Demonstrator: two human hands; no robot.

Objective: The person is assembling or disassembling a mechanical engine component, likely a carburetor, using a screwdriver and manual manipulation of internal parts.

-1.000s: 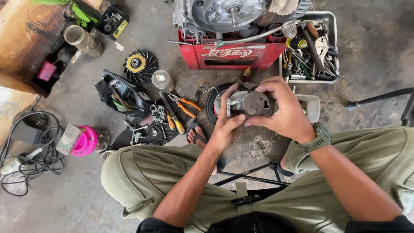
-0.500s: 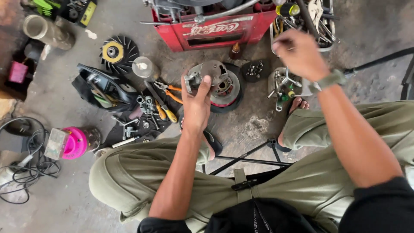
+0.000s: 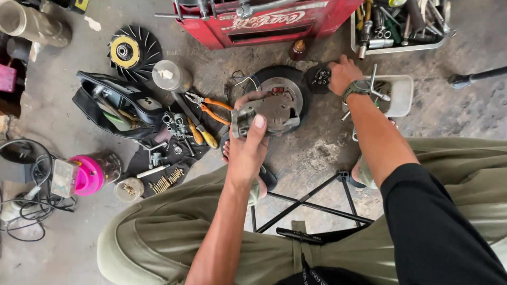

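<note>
Left hand [image 3: 248, 150] clamps the near rim of a round grey metal engine plate [image 3: 274, 108], held over a black rubber ring [image 3: 301, 84] on the concrete floor [image 3: 465, 116]. Right hand [image 3: 342, 74], well apart, rests fingers-down on a small dark tray of screws [image 3: 319, 78] beside a white plastic tub [image 3: 402, 95]. Orange-handled pliers [image 3: 214, 108] crowd the plate's left edge, while bare floor lies open to the right.

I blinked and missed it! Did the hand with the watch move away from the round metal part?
Yes. The right hand left the round metal part, went up toward the red crate, and now rests beside the white tray.
</note>
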